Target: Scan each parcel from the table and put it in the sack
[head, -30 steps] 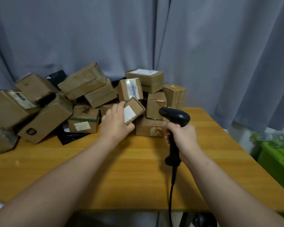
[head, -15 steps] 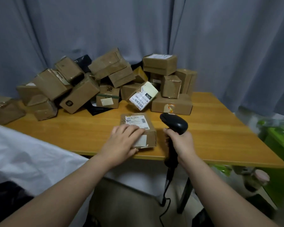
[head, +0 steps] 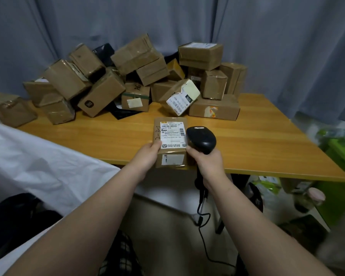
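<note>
**One Box Under the Scanner**

The left hand [head: 147, 156] held a small brown parcel [head: 170, 160] by its near left corner. The thumb lay on top. The other fingers were hidden under the box, so I could not tell how they sat. The parcel was at the near edge of the table [head: 267, 146]. I could not tell if it rested on the wood or was lifted a little.

The right hand [head: 206, 162] was curled tight round the handle of a black scanner [head: 201, 139]. The scanner's head was at three o'clock from the parcel, just beside the white label [head: 171, 134] and covering its right edge. A black cable [head: 202, 226] hung down from the handle.

At twelve o'clock from the parcel, a big pile of boxes [head: 135, 76] waited at the back of the table. At nine o'clock, past the table's left side, lay the white sack [head: 38, 160].

The parcel looked like stiff card with shiny tape on it. One hand held it, so it was likely light. The tape could be slippery, so a pinch on one corner might slip. A better hold would be with fingers under the box and the thumb on top, away from the label, so the scanner could see the bars. The box should not squash easily, but a drop into the sack could dent a corner.
</note>
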Demonstrator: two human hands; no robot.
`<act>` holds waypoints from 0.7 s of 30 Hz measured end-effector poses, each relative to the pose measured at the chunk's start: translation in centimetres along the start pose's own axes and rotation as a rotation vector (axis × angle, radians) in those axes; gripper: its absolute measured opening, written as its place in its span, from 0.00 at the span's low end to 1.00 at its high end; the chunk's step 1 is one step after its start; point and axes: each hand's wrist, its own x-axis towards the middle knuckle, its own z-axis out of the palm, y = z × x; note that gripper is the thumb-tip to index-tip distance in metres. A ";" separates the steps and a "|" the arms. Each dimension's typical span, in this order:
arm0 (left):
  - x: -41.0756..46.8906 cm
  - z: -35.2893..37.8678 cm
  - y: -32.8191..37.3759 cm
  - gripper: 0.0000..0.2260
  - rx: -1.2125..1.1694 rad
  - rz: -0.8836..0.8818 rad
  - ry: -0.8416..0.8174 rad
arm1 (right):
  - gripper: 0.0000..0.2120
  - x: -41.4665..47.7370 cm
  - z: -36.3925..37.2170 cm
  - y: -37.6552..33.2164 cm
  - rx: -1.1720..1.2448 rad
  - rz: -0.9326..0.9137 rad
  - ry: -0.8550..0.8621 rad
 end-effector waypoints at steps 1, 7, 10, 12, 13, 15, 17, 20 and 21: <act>0.1 0.1 -0.3 0.19 -0.002 0.010 0.007 | 0.17 -0.2 0.0 0.4 0.032 0.016 0.017; 0.5 -1.3 -1.2 0.13 -0.117 0.041 -0.047 | 0.14 -1.5 -0.3 1.3 0.199 0.051 0.070; 0.8 -2.1 -1.9 0.19 -0.242 0.024 -0.097 | 0.13 -1.3 -0.9 0.8 0.158 0.009 0.041; 1.0 -1.9 -1.7 0.23 -0.301 0.098 -0.062 | 0.15 -1.0 -1.5 0.3 0.067 -0.085 0.043; 1.0 -1.7 -1.5 0.24 -0.314 0.147 -0.033 | 0.16 -0.9 -1.8 -0.1 0.019 -0.138 0.056; 1.5 -1.4 -1.1 0.26 -0.323 0.212 0.019 | 0.16 -0.8 -2.3 -1.1 -0.040 -0.214 0.061; 1.6 -1.3 -1.4 0.27 -0.241 0.237 0.009 | 0.09 -0.8 -2.5 -2.0 -0.066 -0.250 0.041; 1.6 -1.0 -2.4 0.31 -0.189 0.228 -0.016 | 0.10 -1.7 -2.3 -3.0 -0.124 -0.319 -0.009; 1.6 -0.9 -2.5 0.31 -0.194 0.229 -0.001 | 0.11 -2.1 -2.1 -3.2 -0.135 -0.334 -0.014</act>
